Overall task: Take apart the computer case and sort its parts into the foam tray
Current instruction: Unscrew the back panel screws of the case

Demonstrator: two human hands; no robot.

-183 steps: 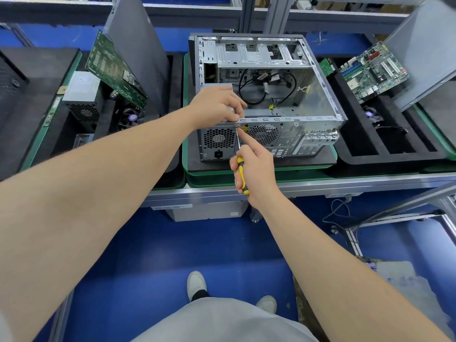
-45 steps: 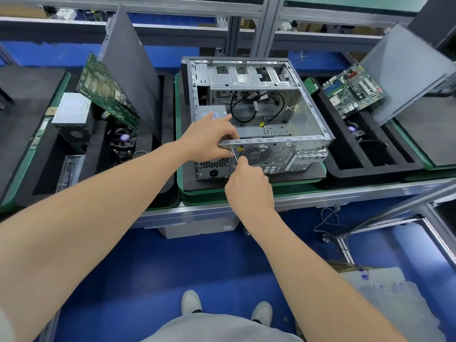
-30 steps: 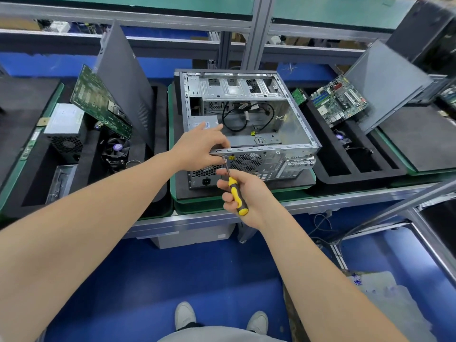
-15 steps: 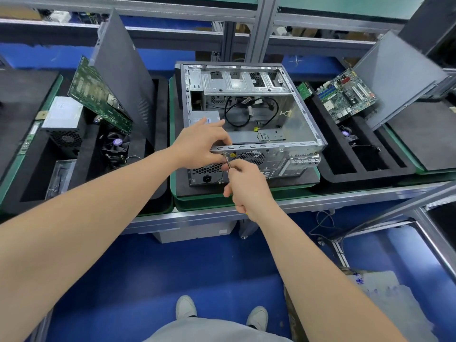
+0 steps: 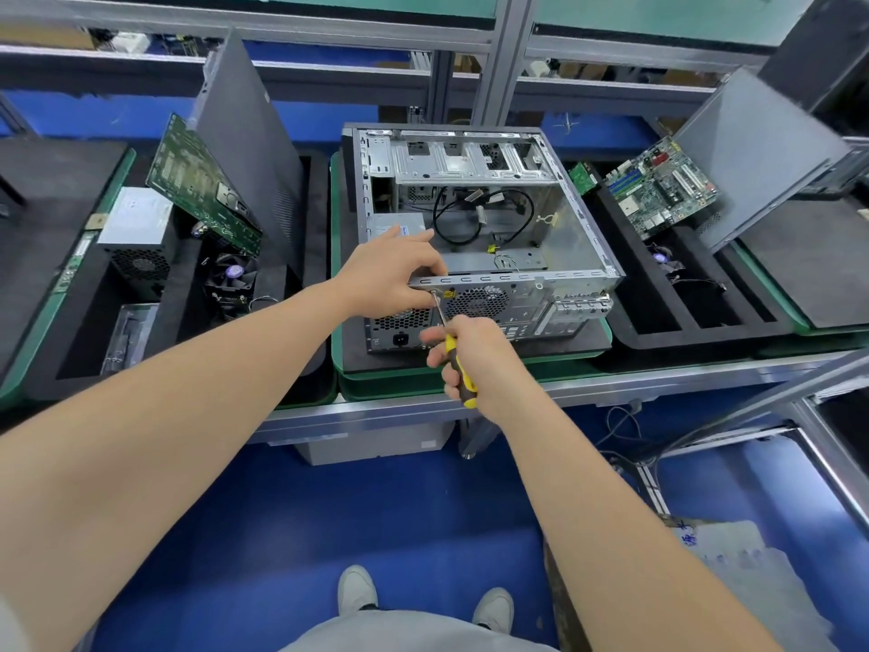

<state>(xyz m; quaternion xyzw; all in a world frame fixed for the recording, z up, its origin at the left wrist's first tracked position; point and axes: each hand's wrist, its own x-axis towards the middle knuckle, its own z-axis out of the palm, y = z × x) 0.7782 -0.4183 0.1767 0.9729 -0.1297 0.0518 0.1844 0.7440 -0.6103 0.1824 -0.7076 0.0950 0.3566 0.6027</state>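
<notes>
Leftmost, beside the computer case, a left foam tray is being used for parts already sorted: a power supply, a fan, a green circuit board leaning tilted, and a grey side panel standing behind it.

At the centre, the computer case is being kept on its side on a black pad in a green carrier, with its open side facing up. It is bare silver metal. A drive cage is showing at its far end, black cables are looping across its floor, and its rear panel, with honeycomb vents and a power socket, is facing the person.

The near upper rail of the case is being gripped by the left hand, thumb under and fingers curled over, with the forefinger stretched out.

Just in front of the case, a yellow-and-black screwdriver is being clasped by the right hand, fingers wrapped round the handle, its tip set against the rear panel under the rail.

To the right of the case, a motherboard and a grey panel are being propped in a right foam tray.
</notes>
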